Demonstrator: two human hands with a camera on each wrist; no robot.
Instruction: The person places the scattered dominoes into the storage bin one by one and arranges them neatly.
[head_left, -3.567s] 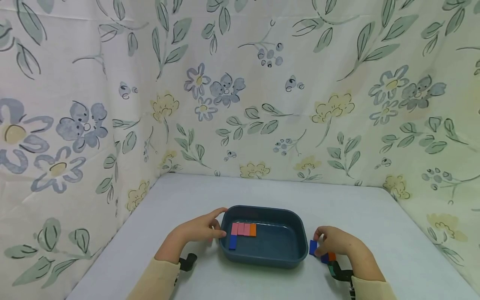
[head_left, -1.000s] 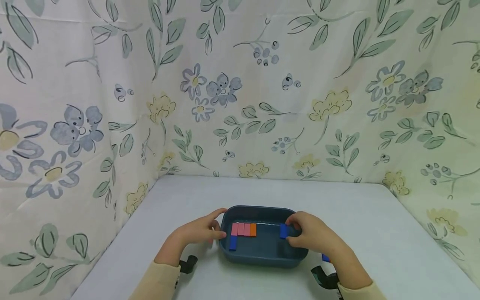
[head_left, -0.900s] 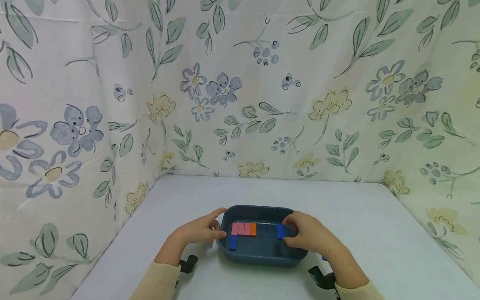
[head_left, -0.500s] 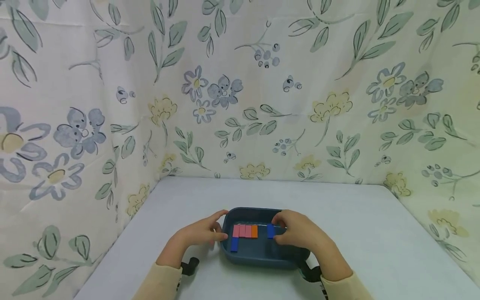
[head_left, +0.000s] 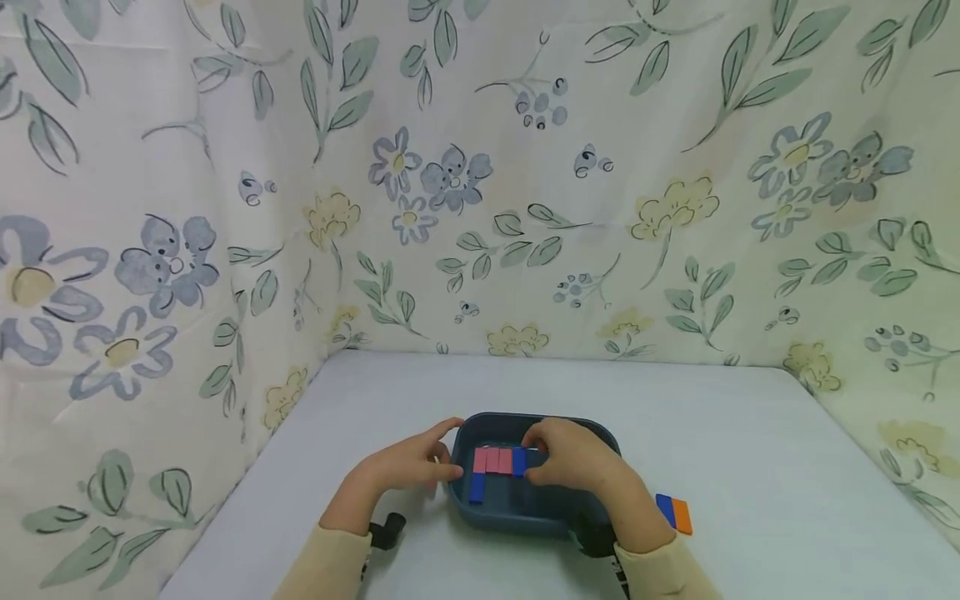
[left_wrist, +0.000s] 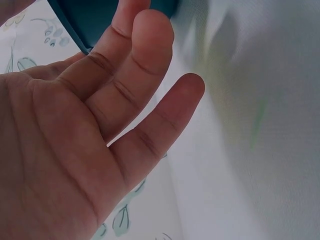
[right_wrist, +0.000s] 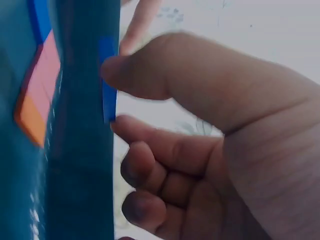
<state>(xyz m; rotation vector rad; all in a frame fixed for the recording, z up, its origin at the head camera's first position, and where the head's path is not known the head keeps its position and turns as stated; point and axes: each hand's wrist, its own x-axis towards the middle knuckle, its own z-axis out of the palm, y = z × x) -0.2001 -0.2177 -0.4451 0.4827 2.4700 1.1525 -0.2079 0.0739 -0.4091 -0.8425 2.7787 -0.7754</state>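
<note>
My right hand [head_left: 573, 454] pinches a blue tile [head_left: 519, 462] between thumb and fingers, over the inside of a dark teal tray [head_left: 525, 525]. The same blue tile [right_wrist: 108, 102] stands edge-on in the right wrist view. In the tray lie a row of pink tiles [head_left: 492, 461] and another blue tile [head_left: 476, 488] below its left end. An orange tile [right_wrist: 32, 122] at the row's right end shows in the right wrist view; the held tile covers it in the head view. My left hand [head_left: 408, 462] touches the tray's left end, fingers loosely extended [left_wrist: 160, 115].
On the white table [head_left: 750, 450], right of the tray and beside my right forearm, a blue tile [head_left: 665, 508] and an orange tile [head_left: 682, 517] lie side by side. A floral curtain [head_left: 562, 208] hangs behind the table and along its sides.
My right hand picked up the blue tile from the table right of the tray, then carried it leftward across the tray to the row's right end. My left hand stays at the tray.
</note>
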